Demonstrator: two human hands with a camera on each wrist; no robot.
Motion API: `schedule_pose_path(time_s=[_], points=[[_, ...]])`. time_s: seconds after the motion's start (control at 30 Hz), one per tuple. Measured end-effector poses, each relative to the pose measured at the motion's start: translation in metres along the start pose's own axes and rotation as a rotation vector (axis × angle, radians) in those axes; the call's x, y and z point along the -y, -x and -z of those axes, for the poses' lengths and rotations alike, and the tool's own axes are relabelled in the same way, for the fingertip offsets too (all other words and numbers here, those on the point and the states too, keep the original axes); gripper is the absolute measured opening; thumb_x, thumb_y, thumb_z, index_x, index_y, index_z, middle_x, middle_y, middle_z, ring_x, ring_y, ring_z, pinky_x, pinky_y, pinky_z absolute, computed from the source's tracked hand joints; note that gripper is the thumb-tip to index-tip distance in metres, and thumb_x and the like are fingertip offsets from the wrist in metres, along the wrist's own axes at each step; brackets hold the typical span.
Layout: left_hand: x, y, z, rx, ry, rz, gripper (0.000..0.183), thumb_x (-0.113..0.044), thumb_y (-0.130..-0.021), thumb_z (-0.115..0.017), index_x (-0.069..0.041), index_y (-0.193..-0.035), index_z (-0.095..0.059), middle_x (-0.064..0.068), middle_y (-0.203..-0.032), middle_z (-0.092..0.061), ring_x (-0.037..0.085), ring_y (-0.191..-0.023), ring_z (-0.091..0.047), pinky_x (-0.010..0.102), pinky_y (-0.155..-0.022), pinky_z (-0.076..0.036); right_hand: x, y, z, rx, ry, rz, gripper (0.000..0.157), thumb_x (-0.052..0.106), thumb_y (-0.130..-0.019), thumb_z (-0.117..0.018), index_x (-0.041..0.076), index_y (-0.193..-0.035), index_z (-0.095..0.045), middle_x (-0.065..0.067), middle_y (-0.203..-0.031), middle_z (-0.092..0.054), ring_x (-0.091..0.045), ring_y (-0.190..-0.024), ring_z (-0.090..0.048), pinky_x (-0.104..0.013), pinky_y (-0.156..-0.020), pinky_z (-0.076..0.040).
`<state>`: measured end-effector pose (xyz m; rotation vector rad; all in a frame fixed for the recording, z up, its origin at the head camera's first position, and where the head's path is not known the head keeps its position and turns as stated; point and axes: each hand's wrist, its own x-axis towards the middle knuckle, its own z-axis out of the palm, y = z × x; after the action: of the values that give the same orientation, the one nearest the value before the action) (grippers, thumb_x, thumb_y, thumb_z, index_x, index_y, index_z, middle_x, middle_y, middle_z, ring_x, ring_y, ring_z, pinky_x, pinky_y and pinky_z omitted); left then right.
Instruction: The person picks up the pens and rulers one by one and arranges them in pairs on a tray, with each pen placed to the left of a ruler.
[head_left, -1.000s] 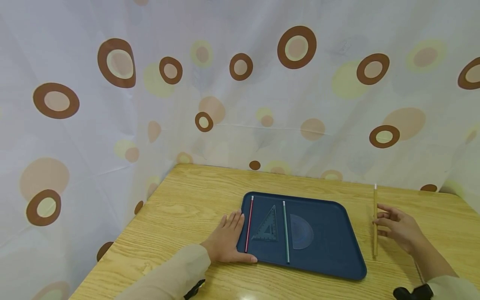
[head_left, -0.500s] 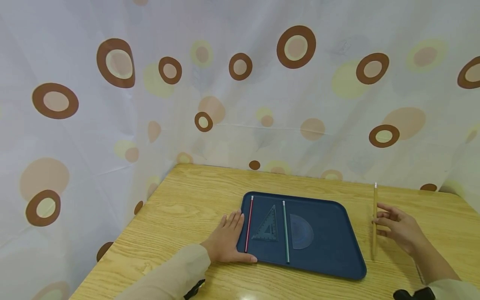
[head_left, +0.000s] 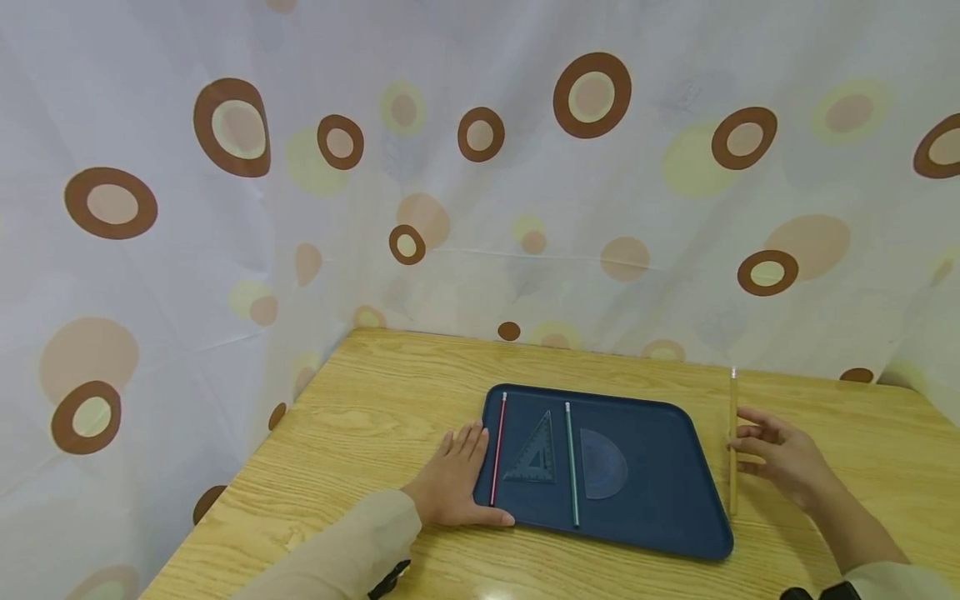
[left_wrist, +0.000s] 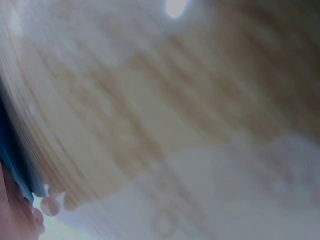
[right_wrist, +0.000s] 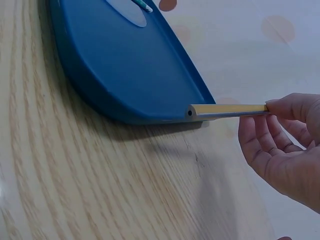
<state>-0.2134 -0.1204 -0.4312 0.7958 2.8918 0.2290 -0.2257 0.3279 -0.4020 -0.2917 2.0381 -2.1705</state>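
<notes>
My right hand (head_left: 783, 457) pinches a yellow pencil (head_left: 733, 450) between thumb and fingertips, beside the right edge of a dark blue tray (head_left: 660, 492). In the right wrist view the pencil's unsharpened end (right_wrist: 191, 112) points toward the camera, and its shadow falls on the table. My left hand (head_left: 453, 483) lies with straight fingers along the tray's left edge, thumb at the near left corner. On the tray, from left to right, lie a red pencil (head_left: 498, 450), a clear set square (head_left: 536, 454), a green pencil (head_left: 572, 467) and a clear protractor (head_left: 603, 464).
The tray sits on a light wood-grain table (head_left: 375, 400). A pale curtain (head_left: 525, 208) with brown and beige circles hangs behind the table and along its sides. The left wrist view mostly shows blurred tabletop (left_wrist: 125, 110).
My right hand has moved a little left with the yellow pencil, closer to the tray's right edge. The left hand, the tray and the things on it stay where they were.
</notes>
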Motion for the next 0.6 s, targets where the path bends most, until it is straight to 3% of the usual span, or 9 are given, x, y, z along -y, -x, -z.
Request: schedule_pose_path(time_s=[0.37, 0.6], points=[[0.001, -0.001, -0.002, 0.001, -0.008, 0.004, 0.114, -0.079, -0.074, -0.047, -0.003, -0.15, -0.007, 0.014, -0.157, -0.005, 0.027, -0.145, -0.007, 0.048, -0.117, -0.011, -0.002, -0.002, -0.011, -0.007, -0.018, 0.007, 0.041, -0.002, -0.091, -0.053, 0.036, -0.106, -0.059, 0.01, -0.087, -0.058, -0.005, -0.08, -0.064, -0.025, -0.065, -0.054], [0.0, 0.0, 0.0, 0.001, -0.003, 0.004, 0.113, -0.078, -0.074, -0.047, -0.004, -0.15, -0.007, 0.014, -0.157, -0.005, 0.027, -0.145, -0.007, 0.048, -0.117, -0.011, -0.003, -0.002, -0.017, -0.002, 0.0, -0.043, 0.04, 0.0, -0.091, -0.054, 0.037, -0.105, -0.057, 0.01, -0.088, -0.057, -0.006, -0.08, -0.063, -0.026, -0.066, -0.053]])
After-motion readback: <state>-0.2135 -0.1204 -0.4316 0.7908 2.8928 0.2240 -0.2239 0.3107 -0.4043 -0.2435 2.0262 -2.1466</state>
